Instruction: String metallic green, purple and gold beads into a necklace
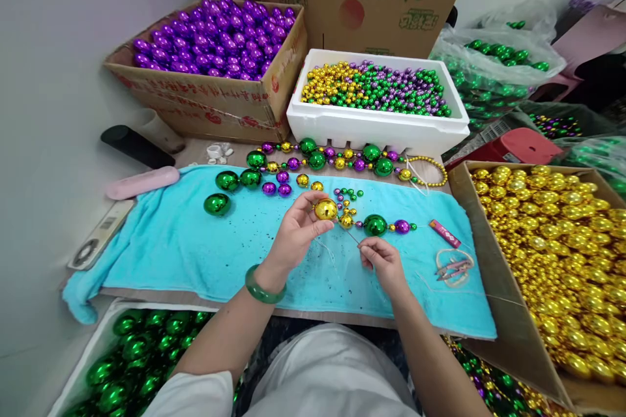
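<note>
Nearest, below the table edge, large green beads (134, 345) fill a white-rimmed box (81, 374) at the left, and mixed beads (493, 371) lie at the right. Over the turquoise towel (244, 241), the right hand (384, 266) pinches a thin needle (353, 237) between thumb and fingertips, its other fingers curled. The left hand (296, 234), with a green bangle (265, 285) on its wrist, holds a large gold bead (325, 210) between thumb and fingers, above the towel's middle. To the right of that bead, a short row of strung beads (375, 225) lies on the towel, with a pink-red packet (445, 234) and small snips (452, 270) farther right. Small loose beads (350, 194) sit just beyond the row; three large green beads, purple beads (276, 189) and two gold ones lie to the left. A carton of gold beads (552, 234) stands at the right. Along the towel's far edge stretches a finished-looking bead strand (317, 160), ending in a loop of small gold beads (443, 172). Behind it stand a white foam box (376, 127) of small gold, green and purple beads and, to its left, a cardboard box (195, 101) heaped with purple oval beads (220, 39).
</note>
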Motion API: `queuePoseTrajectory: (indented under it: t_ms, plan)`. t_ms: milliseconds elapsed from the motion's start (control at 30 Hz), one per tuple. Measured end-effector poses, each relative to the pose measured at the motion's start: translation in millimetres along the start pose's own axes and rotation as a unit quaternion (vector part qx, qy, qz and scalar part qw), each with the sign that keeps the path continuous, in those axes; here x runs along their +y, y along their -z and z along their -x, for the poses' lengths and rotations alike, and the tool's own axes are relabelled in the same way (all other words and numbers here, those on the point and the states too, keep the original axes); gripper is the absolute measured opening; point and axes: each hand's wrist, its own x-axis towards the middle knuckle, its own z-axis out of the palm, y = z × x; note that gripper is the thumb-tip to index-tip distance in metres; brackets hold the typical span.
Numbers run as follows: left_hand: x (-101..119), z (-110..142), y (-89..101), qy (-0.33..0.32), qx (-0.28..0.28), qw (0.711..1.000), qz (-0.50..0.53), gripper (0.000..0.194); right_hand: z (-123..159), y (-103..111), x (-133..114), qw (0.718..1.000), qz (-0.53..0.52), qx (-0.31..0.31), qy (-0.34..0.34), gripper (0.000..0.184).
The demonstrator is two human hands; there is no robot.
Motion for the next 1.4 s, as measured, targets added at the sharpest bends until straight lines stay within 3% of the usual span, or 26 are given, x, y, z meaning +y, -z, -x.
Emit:
queuePoseTrajectory:
  t_ms: [133,233,300,467,567,667,733,867,1000,1200,1267,1333,1367,1400]
  plan:
    - [-7.4,4.3,-3.9,0.006,-0.013,0.999,-0.039,0.042,2.7,-3.1,4.0,1.000,-0.010,-0.008,-0.008,0.026]
    - [-6.7,5.2,-2.8,0.036,-0.082,0.983,-0.160,0.047,3.6,-4.0,1.8,1.000,-0.023,-0.006,-0.007,0.027]
    - [-1.9,-3.0,3.9,0.022,-0.112,0.952,-0.283,0.049,3.6,-2.4,0.7,0.999,-0.049,0.006,-0.006,0.027]
    - [-2.8,-60.3,31.6,-0.105,-0.061,0.833,-0.540,0.014,5.1,4.3,1.6,0.995,-0.088,0.044,-0.005,0.027]
    - [-20.1,-96.2,33.6,-0.087,-0.115,0.770,-0.622,0.014,6.9,3.0,0.5,0.995,-0.089,0.049,-0.004,0.028]
    - [-39.3,-119.4,21.5,-0.058,-0.174,0.698,-0.692,0.017,8.7,-1.1,-2.7,0.995,-0.084,0.050,-0.008,0.030]
    - [-50.3,-129.3,12.7,-0.046,-0.193,0.675,-0.711,0.014,10.0,-2.3,-4.3,0.995,-0.086,0.050,-0.010,0.030]
    - [-66.5,-140.2,5.6,-0.031,-0.202,0.667,-0.716,0.013,12.0,1.5,-3.2,0.993,-0.099,0.053,-0.015,0.030]
    - [-70.1,-141.6,6.2,-0.025,-0.197,0.681,-0.704,0.021,10.7,5.6,-1.4,0.993,-0.097,0.059,-0.022,0.029]
    - [-43.5,-135.9,10.2,-0.034,-0.173,0.746,-0.642,0.026,7.3,1.6,-7.9,0.994,-0.089,0.062,-0.004,0.028]
    - [-29.7,-129.0,14.0,-0.013,-0.152,0.828,-0.539,0.023,7.8,0.6,-10.4,0.994,-0.084,0.067,0.001,0.028]
    - [-16.7,-116.8,18.4,0.050,-0.125,0.934,-0.330,0.021,9.3,0.1,-12.7,0.994,-0.075,0.073,0.005,0.027]
    - [-11.2,-109.1,20.4,0.086,-0.109,0.968,-0.210,0.022,10.3,-0.3,-13.9,0.995,-0.069,0.074,0.007,0.027]
    - [-6.7,-100.9,22.2,0.115,-0.095,0.983,-0.107,0.024,11.2,-0.9,-15.2,0.995,-0.061,0.074,0.009,0.026]
